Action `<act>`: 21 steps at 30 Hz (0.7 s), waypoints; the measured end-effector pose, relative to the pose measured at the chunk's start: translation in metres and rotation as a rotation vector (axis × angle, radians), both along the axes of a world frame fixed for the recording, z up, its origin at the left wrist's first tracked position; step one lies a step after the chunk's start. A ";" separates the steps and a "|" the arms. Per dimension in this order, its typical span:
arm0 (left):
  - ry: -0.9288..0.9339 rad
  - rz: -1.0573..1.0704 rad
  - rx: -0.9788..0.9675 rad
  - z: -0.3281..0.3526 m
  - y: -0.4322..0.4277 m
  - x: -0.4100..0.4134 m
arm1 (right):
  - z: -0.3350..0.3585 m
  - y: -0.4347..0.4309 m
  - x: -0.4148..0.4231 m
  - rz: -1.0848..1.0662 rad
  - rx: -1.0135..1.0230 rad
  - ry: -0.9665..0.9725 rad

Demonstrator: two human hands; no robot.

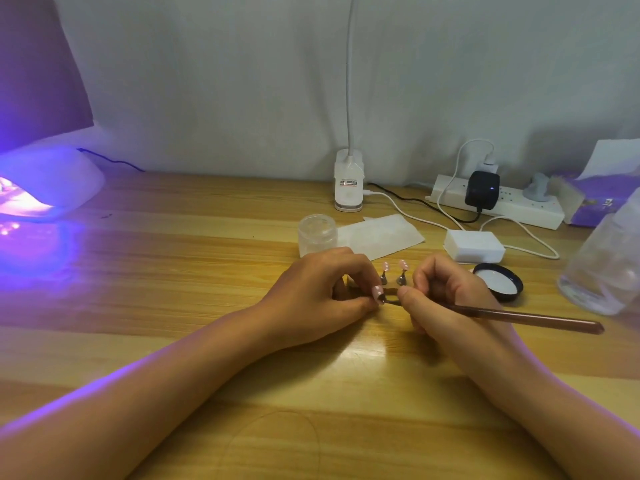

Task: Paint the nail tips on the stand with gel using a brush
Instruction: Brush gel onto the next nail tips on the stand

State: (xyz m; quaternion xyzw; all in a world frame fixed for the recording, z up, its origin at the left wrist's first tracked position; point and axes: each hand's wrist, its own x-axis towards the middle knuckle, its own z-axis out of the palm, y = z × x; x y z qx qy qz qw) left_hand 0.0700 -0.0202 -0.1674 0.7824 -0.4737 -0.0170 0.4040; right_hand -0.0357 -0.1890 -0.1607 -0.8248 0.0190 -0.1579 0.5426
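So both hands were down on the wooden desk [173, 271], close together in the middle. The left hand [322, 292] had its fingers curled in, pinching a small nail tip [378, 292] on its little holder between thumb and fingertips, pink with pale dots on it. The right hand [446, 299] was curled round a brown brush [526, 317], held like a pen, handle sticking out to the right and the working end aimed at that pinched tip; honestly couldn't tell if the bristles were actually touching it. Just behind the hands stood two more nail tips [394, 266] on small metal cone stands, side by side and upright. A clear little jar [317, 234] sat behind the left hand with a white sheet [381, 235] next to it, and its black lid [498, 281] lay face up to the right of the right hand. Further back were a white clip lamp [349, 183], a power strip [498, 200] with a black adapter plugged in, and a small white box [473, 244]. A UV nail lamp [45, 181] glowed purple at far left, and a blurry clear bottle [602, 265] sat at the right edge.
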 end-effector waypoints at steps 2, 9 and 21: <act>0.008 0.001 0.002 0.000 0.000 0.000 | -0.001 0.000 0.000 -0.011 0.008 0.004; 0.042 0.002 -0.001 0.000 0.000 -0.002 | -0.001 0.000 -0.002 -0.071 0.205 -0.041; 0.060 0.002 0.013 0.000 0.000 -0.001 | 0.002 0.005 -0.001 -0.054 0.150 -0.032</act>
